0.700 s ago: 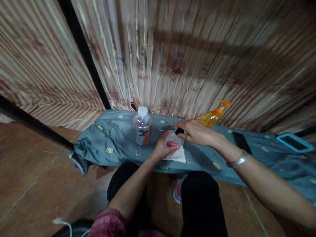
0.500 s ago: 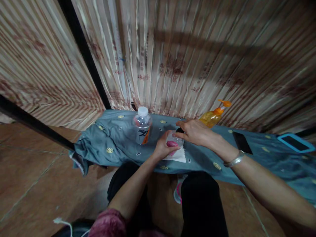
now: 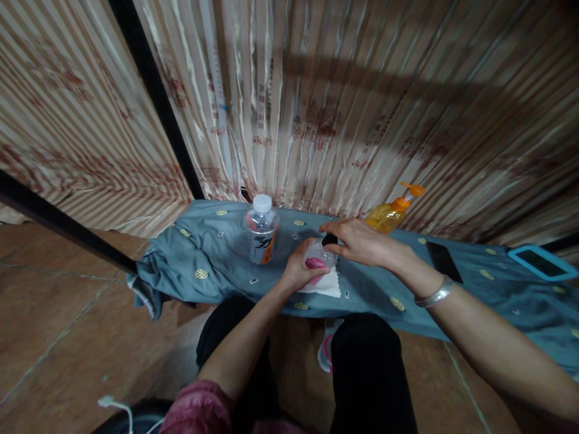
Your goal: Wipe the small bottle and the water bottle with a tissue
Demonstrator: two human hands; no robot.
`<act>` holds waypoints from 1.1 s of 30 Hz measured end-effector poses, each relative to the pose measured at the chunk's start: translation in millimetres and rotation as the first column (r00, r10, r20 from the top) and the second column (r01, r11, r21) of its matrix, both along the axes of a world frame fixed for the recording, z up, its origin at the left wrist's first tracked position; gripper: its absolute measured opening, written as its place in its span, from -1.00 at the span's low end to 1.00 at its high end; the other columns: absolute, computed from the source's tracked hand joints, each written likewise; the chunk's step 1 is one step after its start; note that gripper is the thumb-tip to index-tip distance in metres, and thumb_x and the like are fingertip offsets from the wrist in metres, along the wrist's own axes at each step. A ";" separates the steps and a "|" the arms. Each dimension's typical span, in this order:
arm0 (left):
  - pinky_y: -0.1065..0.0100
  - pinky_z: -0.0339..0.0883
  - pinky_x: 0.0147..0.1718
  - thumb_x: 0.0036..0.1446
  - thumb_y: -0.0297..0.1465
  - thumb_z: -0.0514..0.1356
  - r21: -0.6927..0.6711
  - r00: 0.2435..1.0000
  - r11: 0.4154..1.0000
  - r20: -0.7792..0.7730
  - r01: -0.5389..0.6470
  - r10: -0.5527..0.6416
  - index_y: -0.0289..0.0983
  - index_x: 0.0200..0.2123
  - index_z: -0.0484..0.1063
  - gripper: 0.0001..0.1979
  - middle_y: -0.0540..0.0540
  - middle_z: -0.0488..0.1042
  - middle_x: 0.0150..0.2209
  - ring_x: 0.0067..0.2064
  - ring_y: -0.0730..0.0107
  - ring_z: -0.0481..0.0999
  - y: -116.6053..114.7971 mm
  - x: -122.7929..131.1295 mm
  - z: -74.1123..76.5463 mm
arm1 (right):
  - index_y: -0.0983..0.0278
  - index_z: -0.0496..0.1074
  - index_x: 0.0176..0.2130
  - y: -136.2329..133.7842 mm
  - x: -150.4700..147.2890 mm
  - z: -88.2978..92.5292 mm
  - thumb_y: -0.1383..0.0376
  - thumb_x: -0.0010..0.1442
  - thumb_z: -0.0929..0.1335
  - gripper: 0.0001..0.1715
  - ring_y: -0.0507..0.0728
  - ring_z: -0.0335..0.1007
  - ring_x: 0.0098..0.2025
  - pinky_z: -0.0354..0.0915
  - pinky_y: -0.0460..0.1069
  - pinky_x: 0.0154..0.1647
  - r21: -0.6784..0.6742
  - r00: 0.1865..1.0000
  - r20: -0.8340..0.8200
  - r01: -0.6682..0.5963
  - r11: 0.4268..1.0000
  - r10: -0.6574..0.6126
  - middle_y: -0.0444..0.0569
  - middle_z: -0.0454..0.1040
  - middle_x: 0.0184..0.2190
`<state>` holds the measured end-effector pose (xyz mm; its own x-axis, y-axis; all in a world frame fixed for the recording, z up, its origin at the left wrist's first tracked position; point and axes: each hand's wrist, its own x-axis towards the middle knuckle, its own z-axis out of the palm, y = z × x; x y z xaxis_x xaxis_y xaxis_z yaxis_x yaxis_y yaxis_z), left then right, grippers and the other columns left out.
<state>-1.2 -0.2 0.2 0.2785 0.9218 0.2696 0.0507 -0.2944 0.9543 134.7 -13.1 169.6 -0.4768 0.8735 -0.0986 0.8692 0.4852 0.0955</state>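
Note:
A small clear bottle with pink contents (image 3: 318, 259) stands on a white tissue (image 3: 329, 284) on the blue-grey cloth. My left hand (image 3: 298, 270) is wrapped around the bottle's body. My right hand (image 3: 357, 241) pinches its black cap (image 3: 330, 239) from above. A silver bangle sits on my right wrist.
A clear water bottle with a white cap (image 3: 261, 230) stands left of my hands. An orange pump bottle (image 3: 391, 212) is behind my right hand. A black phone (image 3: 443, 261) and a teal-framed device (image 3: 539, 261) lie to the right on the cloth (image 3: 212, 259). Striped curtains hang behind.
My right fingers have shifted slightly on the black cap, and the wrist has turned a little. The left hand and the bottle stay in place.

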 end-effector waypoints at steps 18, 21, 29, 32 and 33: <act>0.06 0.29 0.17 -0.25 -0.31 0.51 -0.021 1.000 1.000 0.005 -0.007 0.007 -0.25 0.12 0.30 -0.18 -0.20 0.47 0.10 0.13 0.05 0.47 -0.2 0.6 -3.1 | 0.39 0.51 -0.15 -3.2 -4.7 -5.9 0.22 0.34 0.32 -0.72 0.26 0.57 -0.16 0.22 -0.02 -0.28 0.017 0.997 0.035 0.065 0.998 -0.066 0.18 0.60 -0.26; 0.07 0.30 0.17 -0.24 -0.31 0.51 -0.023 1.000 1.000 0.000 -0.005 0.005 -0.24 0.11 0.31 -0.19 -0.19 0.48 0.09 0.12 0.06 0.48 -0.4 0.4 -2.8 | 0.39 0.50 -0.13 -5.9 -7.2 -7.2 0.22 0.33 0.32 -0.72 0.26 0.56 -0.15 0.23 -0.02 -0.27 0.025 0.996 0.015 0.088 0.996 -0.088 0.19 0.61 -0.25; 0.08 0.30 0.16 -0.26 -0.30 0.50 -0.015 1.000 1.000 -0.019 -0.017 0.017 -0.23 0.10 0.32 -0.20 -0.16 0.49 0.07 0.11 0.08 0.49 -0.1 -1.3 -1.1 | 0.35 0.44 0.07 -6.8 15.2 -20.8 0.10 0.32 0.32 -0.54 0.21 0.55 -0.18 0.30 -0.02 -0.21 0.000 0.917 -0.366 0.172 0.985 -0.161 0.10 0.61 -0.22; 0.07 0.27 0.18 -0.25 -0.32 0.50 -0.007 0.999 1.000 -0.034 -0.010 0.010 -0.24 0.12 0.31 -0.19 -0.19 0.48 0.10 0.13 0.06 0.47 -0.5 -2.2 1.1 | 0.27 0.40 0.12 -1.6 41.5 -61.1 0.06 0.40 0.15 -0.49 0.16 0.55 -0.15 0.37 0.00 -0.15 -0.045 0.704 -0.675 0.259 0.965 -0.220 0.05 0.59 -0.09; 0.07 0.26 0.20 -0.25 -0.33 0.49 -0.005 0.999 1.000 -0.038 -0.009 0.009 -0.24 0.13 0.30 -0.17 -0.21 0.46 0.11 0.15 0.06 0.46 -0.5 -2.5 1.7 | 0.27 0.41 0.10 -0.2 48.5 -79.1 0.08 0.41 0.13 -0.50 0.17 0.54 -0.13 0.39 0.03 -0.13 -0.069 0.645 -0.716 0.315 0.947 -0.267 0.07 0.58 -0.07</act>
<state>-3.7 -0.7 1.9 0.2803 0.9256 0.2543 0.0892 -0.2889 0.9532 183.2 -13.3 90.5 -0.1011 0.9719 0.2127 0.7803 0.2101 -0.5891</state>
